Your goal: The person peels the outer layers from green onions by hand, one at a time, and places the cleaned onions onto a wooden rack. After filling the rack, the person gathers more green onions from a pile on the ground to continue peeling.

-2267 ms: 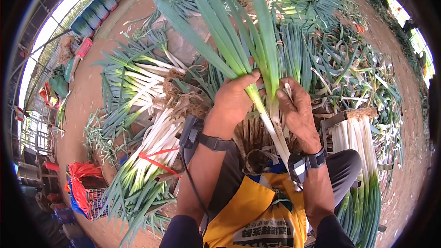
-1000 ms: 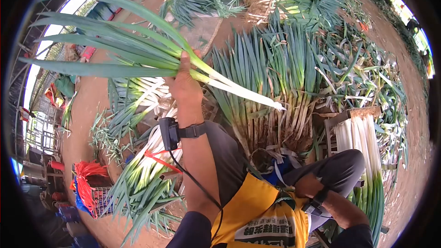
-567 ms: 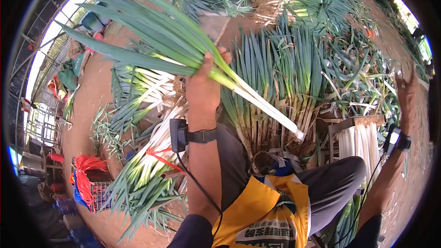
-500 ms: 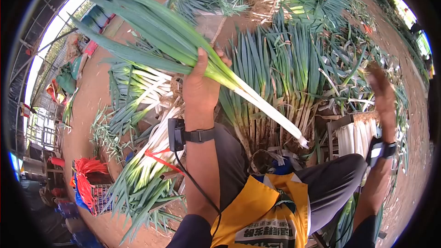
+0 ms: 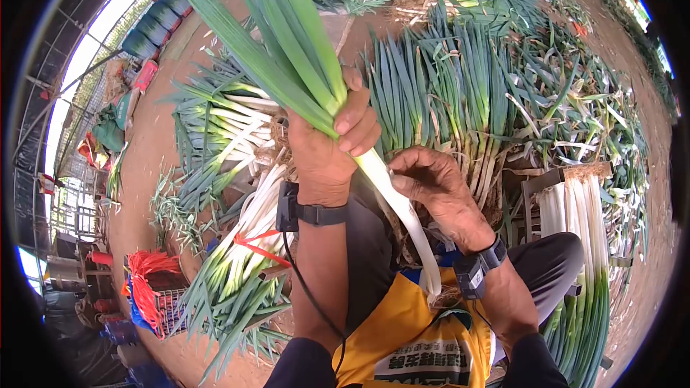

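Observation:
My left hand [image 5: 334,136] is wrapped round a large green onion [image 5: 287,50], where its green leaves meet the white stalk. The leaves fan up and to the left. Below the fist the white stalk slants down and bends towards my lap, its root end over the yellow apron [image 5: 388,316]. My right hand [image 5: 445,197] is closed in a pinch at the stalk's right edge, just under my left hand. Whether a thin outer layer is between those fingertips is too small to tell. Behind my hands stands a dense upright bunch of untrimmed green onions [image 5: 445,86].
At right, a rack [image 5: 535,183] holds white-stalked onions [image 5: 575,208]. A bundle tied with red strip [image 5: 251,241] lies at left, near a basket [image 5: 169,309] with red strips [image 5: 151,273]. Loose peeled leaves [image 5: 575,108] heap up at far right.
My right hand has come in from the far right to the stalk. The green onion has turned steeper, its root end swinging down towards my lap. My left hand still holds it.

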`<action>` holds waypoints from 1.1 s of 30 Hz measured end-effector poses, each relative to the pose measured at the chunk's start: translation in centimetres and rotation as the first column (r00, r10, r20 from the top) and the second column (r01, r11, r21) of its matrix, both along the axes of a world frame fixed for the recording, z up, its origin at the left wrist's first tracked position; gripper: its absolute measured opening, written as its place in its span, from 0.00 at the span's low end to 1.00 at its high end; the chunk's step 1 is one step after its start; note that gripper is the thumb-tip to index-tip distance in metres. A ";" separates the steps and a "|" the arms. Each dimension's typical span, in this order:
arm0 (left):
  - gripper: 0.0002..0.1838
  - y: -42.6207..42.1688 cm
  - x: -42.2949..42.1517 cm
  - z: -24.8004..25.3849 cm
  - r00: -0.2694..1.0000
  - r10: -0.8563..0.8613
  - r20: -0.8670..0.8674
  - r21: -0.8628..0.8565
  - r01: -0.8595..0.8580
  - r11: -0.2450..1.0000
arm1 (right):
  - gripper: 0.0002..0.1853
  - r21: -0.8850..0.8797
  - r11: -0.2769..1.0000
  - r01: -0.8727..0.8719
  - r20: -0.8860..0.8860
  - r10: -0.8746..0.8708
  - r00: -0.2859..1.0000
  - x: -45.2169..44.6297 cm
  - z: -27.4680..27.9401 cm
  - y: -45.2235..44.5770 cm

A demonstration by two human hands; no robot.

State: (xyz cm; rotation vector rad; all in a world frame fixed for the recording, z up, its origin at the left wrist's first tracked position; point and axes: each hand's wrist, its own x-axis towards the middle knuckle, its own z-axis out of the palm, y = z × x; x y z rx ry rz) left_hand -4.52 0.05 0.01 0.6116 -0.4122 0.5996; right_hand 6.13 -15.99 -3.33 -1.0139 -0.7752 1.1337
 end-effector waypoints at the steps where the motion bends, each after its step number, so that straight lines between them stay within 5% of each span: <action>1: 0.30 0.0 0.0 0.0 1.000 -0.005 0.001 0.000 0.005 1.000 | 0.06 -0.034 0.999 0.034 0.007 -0.034 0.999 -0.2 0.3 -0.2; 5: 0.32 -0.1 -0.2 -0.2 0.998 0.051 -0.042 0.021 -0.050 0.998 | 0.03 -0.034 0.999 0.033 0.187 -0.026 0.982 0.1 0.0 -0.6; 9: 0.31 -0.2 -0.4 -0.1 0.996 0.073 -0.050 -0.022 -0.074 0.997 | 0.02 -0.043 0.997 0.057 0.154 -0.050 0.987 0.6 1.3 -1.7; 12: 0.31 0.1 -0.7 -0.2 0.995 0.094 -0.015 -0.032 -0.095 0.995 | 0.03 0.074 0.985 0.155 -0.212 -0.136 0.968 0.8 0.7 -2.8; 16: 0.31 0.7 -1.4 -0.2 0.993 0.120 0.016 -0.062 -0.119 0.991 | 0.06 0.110 0.986 -0.126 -0.511 0.165 0.844 3.1 0.2 -7.3; 18: 0.30 1.1 -1.9 -0.2 0.992 0.125 0.036 -0.092 -0.121 0.988 | 0.05 -0.168 0.952 -0.258 0.085 0.275 0.958 3.9 -1.1 -9.8; 20: 0.29 1.6 -2.5 -0.2 0.989 0.139 0.054 -0.065 -0.135 0.989 | 0.06 -0.399 0.885 -0.239 0.667 0.459 0.587 4.5 -3.8 -12.8; 21: 0.28 1.8 -2.7 -0.3 0.987 0.148 0.063 -0.055 -0.145 0.988 | 0.09 -0.590 0.789 -0.173 0.713 0.609 0.347 4.8 -6.8 -15.3; 24: 0.28 2.2 -3.2 -0.3 0.975 0.206 0.080 -0.037 -0.203 0.978 | 0.11 -0.861 0.508 0.032 0.508 0.861 -0.003 5.6 -9.8 -20.4; 27: 0.27 2.3 -3.2 -0.2 0.966 0.241 0.097 -0.054 -0.236 0.970 | 0.10 -0.875 0.417 0.244 0.394 0.908 -0.142 6.9 -10.3 -20.7; 28: 0.27 2.4 -3.1 -0.1 0.963 0.250 0.103 -0.064 -0.244 0.968 | 0.10 -0.865 0.391 0.316 0.348 0.919 -0.183 7.6 -10.2 -20.4; 30: 0.26 2.3 -2.8 -0.1 0.972 0.215 0.097 -0.059 -0.210 0.976 | 0.14 -0.399 0.791 0.464 0.754 0.571 -0.325 11.2 -10.7 -18.8; 31: 0.26 2.3 -2.6 -0.2 0.976 0.199 0.092 -0.051 -0.195 0.979 | 0.21 -0.115 0.853 0.509 0.896 0.310 -0.317 13.7 -9.8 -17.2; 32: 0.25 2.3 -2.4 -0.2 0.980 0.180 0.087 -0.043 -0.177 0.983 | 0.27 0.181 0.838 0.515 0.947 -0.008 -0.320 16.2 -8.9 -15.6; 33: 0.25 2.3 -2.5 -0.2 0.977 0.203 0.067 -0.032 -0.201 0.979 | 0.29 0.279 0.777 0.565 0.931 -0.074 -0.357 15.5 -4.3 -13.0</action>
